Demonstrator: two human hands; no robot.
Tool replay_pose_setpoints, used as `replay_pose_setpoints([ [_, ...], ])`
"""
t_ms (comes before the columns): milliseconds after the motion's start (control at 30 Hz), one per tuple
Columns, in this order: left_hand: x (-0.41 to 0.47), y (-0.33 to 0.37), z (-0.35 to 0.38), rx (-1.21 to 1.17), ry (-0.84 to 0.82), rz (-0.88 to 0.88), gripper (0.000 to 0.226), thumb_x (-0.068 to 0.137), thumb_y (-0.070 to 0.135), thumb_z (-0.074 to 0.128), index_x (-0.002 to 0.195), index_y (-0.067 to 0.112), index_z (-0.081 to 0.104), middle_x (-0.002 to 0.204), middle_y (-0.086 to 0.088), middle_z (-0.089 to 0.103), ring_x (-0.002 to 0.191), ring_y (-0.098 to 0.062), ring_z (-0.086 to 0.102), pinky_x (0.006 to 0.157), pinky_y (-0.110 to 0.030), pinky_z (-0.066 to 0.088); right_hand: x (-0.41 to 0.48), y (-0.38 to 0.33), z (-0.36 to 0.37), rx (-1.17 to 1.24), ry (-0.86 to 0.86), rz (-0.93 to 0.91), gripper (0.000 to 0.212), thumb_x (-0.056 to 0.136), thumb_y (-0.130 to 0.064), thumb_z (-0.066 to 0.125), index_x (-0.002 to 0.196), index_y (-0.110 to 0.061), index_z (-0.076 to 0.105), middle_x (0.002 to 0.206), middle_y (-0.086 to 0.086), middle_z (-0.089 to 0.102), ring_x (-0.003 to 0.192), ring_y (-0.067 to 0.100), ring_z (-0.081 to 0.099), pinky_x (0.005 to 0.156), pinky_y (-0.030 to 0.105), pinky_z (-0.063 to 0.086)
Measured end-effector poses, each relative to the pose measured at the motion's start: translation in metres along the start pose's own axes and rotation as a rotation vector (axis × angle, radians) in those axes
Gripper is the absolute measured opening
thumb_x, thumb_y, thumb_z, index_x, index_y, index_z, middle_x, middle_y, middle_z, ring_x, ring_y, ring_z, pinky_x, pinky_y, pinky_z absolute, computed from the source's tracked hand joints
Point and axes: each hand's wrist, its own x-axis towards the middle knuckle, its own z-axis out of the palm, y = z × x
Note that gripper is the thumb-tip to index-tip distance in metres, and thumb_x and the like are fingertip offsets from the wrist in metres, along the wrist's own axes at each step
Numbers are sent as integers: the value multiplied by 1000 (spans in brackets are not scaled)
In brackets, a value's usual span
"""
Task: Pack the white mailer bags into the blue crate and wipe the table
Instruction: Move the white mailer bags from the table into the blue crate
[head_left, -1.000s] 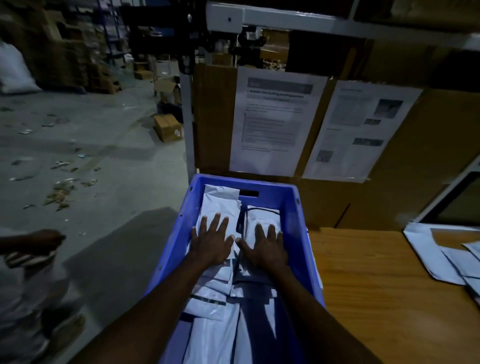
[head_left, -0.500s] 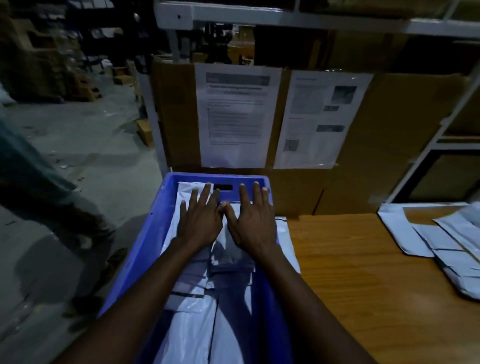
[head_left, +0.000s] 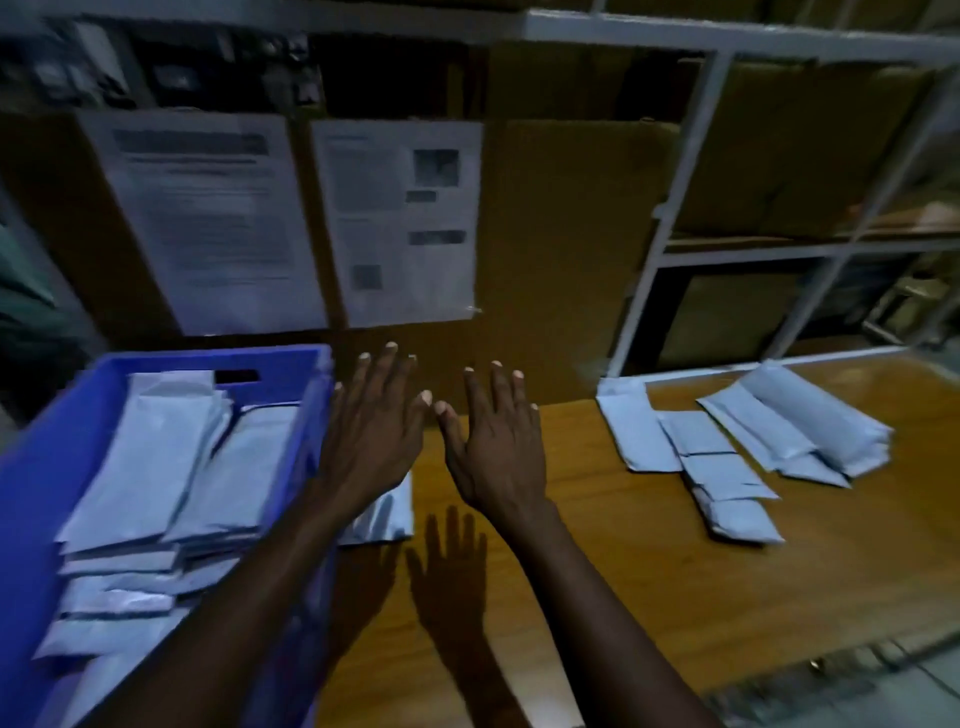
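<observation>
Left of table (head_left: 649, 571), blue crate (head_left: 47, 467) holding seemingly stacked mailer bags (head_left: 156, 457), left grip (head_left: 371, 447), right grip (head_left: 498, 457) spread

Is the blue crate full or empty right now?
Partly full: overlapping mailers cover the floor of the crate, and its far wall shows above them. On the table lie other mailers.

Dim, cold bluish cast. Light comes from above and ahead of the fingers (head_left: 387, 374): two soft hand shadows fall on the table (head_left: 649, 571) behind them, toward the camera. Heavy motion blur, so text on the paper sheets (head_left: 208, 218) above the fingers is unreadable. Shelf frame (head_left: 670, 208) right of the fingers bows with wide-angle distortion. Top left beyond the fingers is near black.
</observation>
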Motion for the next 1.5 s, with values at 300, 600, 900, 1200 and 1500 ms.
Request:
replay_pose_setpoints([
  [300,-3,206,142,-175,-161,-58,60,108,51,31,161,25,26,171,2,16,158,-20,8,127,-48,15,-19,231,-77,-74,-121,160,66,103,-62,20,159,-29,25,170,4,12,157,26,1,124,54,15],
  [600,31,284,237,-201,-344,-29,61,108,53,30,163,29,18,172,6,7,158,-16,-1,128,-46,10,-2,356,-90,-108,-119,316,80,95,-70,1,161,-29,21,170,1,9,157,24,-2,125,51,13],
  [900,73,320,322,-216,-427,-68,58,109,48,29,163,28,18,172,7,3,158,-17,-5,127,-41,1,23,453,-70,-175,-143,379,83,93,-69,11,155,-21,39,164,12,29,154,35,19,117,56,31],
  [1200,130,309,429,9,-401,-134,67,103,55,12,164,30,6,171,6,-14,157,-23,-17,125,-57,-2,50,511,-17,-214,-362,399,85,90,-75,12,159,-27,25,170,7,6,156,37,0,118,62,19],
  [1500,138,313,485,78,-269,-173,66,103,61,22,163,33,22,172,4,12,158,-27,9,118,-70,8,58,540,20,-257,-315,314,78,97,-72,30,160,-27,26,170,6,10,156,35,7,117,60,22],
])
